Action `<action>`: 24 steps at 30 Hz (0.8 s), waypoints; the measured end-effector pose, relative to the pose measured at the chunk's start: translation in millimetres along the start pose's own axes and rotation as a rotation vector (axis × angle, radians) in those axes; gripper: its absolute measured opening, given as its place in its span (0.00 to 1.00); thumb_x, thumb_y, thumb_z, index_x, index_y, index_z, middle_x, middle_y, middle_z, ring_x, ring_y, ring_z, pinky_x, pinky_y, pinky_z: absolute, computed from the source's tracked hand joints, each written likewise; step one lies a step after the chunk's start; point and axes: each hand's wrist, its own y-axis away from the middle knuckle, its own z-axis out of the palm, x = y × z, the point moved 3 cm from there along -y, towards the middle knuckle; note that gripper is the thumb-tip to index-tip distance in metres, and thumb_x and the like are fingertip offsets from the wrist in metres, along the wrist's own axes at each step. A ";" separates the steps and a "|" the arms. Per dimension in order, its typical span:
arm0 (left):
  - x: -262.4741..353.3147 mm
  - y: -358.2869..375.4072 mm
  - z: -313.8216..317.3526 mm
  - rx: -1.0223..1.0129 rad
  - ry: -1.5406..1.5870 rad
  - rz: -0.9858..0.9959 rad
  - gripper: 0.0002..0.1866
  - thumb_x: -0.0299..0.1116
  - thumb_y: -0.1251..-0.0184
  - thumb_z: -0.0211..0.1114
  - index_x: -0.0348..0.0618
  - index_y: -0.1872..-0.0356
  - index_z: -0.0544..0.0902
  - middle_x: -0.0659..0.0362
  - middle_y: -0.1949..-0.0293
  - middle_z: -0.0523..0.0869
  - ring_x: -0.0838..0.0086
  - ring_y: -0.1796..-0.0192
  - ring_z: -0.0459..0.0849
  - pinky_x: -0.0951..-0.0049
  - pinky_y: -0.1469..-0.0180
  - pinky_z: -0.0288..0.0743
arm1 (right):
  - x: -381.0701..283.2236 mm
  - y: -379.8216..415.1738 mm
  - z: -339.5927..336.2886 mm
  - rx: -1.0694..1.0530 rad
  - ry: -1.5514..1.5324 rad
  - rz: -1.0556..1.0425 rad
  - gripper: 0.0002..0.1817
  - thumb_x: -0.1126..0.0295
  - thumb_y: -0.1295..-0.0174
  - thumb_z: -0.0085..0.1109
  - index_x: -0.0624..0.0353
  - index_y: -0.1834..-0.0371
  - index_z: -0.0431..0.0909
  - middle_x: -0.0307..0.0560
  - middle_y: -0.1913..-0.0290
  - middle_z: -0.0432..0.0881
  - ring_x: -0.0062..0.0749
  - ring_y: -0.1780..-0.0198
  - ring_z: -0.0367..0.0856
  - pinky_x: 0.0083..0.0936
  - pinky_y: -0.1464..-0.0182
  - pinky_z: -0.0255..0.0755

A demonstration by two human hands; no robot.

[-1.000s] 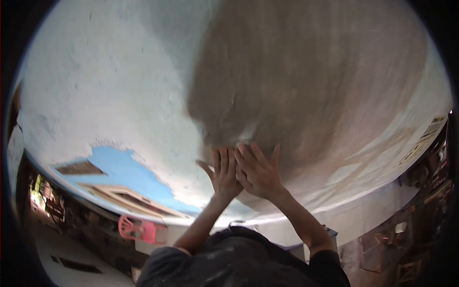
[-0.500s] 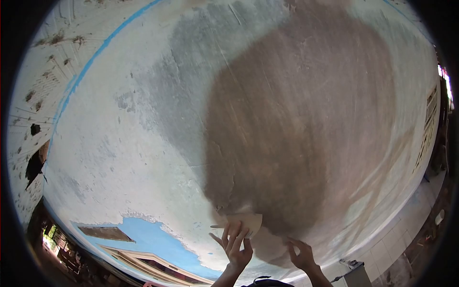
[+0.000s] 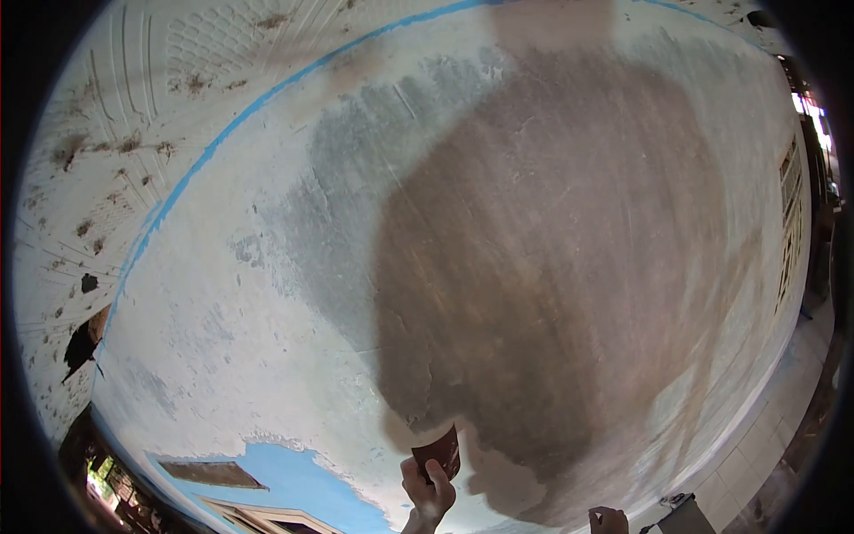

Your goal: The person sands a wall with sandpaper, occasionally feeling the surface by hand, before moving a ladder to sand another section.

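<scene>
My left hand is closed round a small, curved piece of dark brown sandpaper, thumb across its face. The piece stands up from the fingers, close to the plastered wall. At the bottom edge of the view, my right hand shows only in part, lower and further right. Its fingers are curled in, and I cannot tell what, if anything, they hold. A large brownish-grey shadow covers the wall above both hands.
Patchy white and grey coating covers the wall, with a blue painted area at lower left. A blue line runs along the patterned ceiling. Vent slats stand at right, and a grey box sits at lower right.
The sandpaper has turned from its pale side to its dark brown side in my left hand. My right hand has moved down and right, away from the wall. The view has tilted upward.
</scene>
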 end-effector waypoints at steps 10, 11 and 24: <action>-9.1 -26.3 3.5 0.104 0.119 -0.075 0.20 0.41 0.23 0.44 0.30 0.46 0.59 0.46 0.57 0.75 0.67 0.57 0.77 0.71 0.56 0.73 | 60.5 9.8 65.6 -0.499 0.083 0.207 0.27 0.46 0.39 0.53 0.52 0.45 0.77 0.60 0.47 0.79 0.53 0.43 0.76 0.40 0.39 0.68; -7.0 -30.1 2.1 0.120 0.085 -0.066 0.20 0.41 0.23 0.45 0.30 0.46 0.60 0.45 0.57 0.75 0.67 0.57 0.77 0.70 0.55 0.73 | 40.5 8.9 41.6 -0.588 0.061 0.274 0.28 0.45 0.40 0.53 0.52 0.43 0.76 0.62 0.44 0.77 0.52 0.40 0.74 0.40 0.37 0.66; 28.5 -62.6 34.2 -0.013 -0.188 0.561 0.15 0.30 0.26 0.47 0.27 0.48 0.69 0.38 0.45 0.76 0.51 0.42 0.78 0.59 0.43 0.72 | 34.1 7.5 36.9 -0.596 0.113 0.346 0.31 0.44 0.37 0.46 0.51 0.37 0.71 0.53 0.40 0.76 0.47 0.38 0.73 0.45 0.38 0.65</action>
